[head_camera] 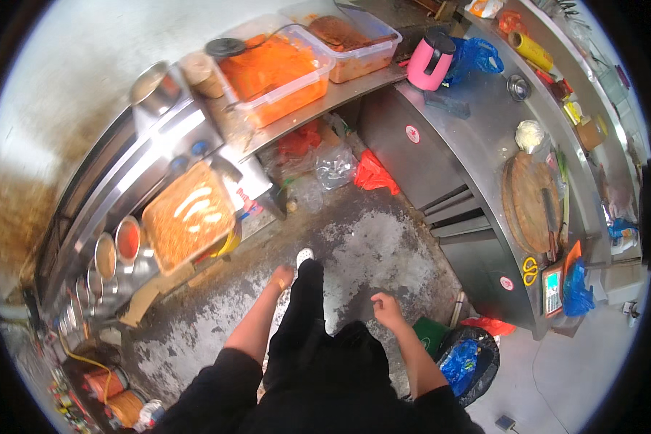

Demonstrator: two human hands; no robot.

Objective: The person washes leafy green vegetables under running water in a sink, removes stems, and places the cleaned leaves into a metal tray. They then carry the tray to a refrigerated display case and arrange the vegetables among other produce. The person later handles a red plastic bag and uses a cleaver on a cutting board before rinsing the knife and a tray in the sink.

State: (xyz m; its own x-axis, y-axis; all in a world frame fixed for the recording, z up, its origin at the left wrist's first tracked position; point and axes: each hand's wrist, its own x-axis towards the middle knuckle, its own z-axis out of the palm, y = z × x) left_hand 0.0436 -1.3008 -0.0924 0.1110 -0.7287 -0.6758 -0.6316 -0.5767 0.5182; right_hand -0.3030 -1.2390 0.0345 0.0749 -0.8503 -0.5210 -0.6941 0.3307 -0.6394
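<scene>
My left hand point(282, 278) hangs beside my left leg above the stained floor, and its fingers are too blurred to read. Lower on the right, my right hand point(388, 310) hangs with fingers loosely curled and apart, nothing in it. Nearest to my left hand is a large tray point(151, 247) of orange-brown food at the edge of the left counter. Beside it stand metal pots, one with red contents point(127, 238) and one with tan contents point(106, 257). A green bin point(429, 337) and a black-lined bin point(491, 361) holding blue plastic stand near my right forearm.
Two clear plastic tubs of orange point(274, 65) and reddish-brown food point(340, 35) sit on the far shelf. A pink kettle point(429, 68), round wooden chopping board point(531, 209), cleaver point(549, 211), yellow-handled scissors point(530, 271) and digital scale point(552, 293) occupy the right steel counter. Red plastic bag point(375, 173) lies below.
</scene>
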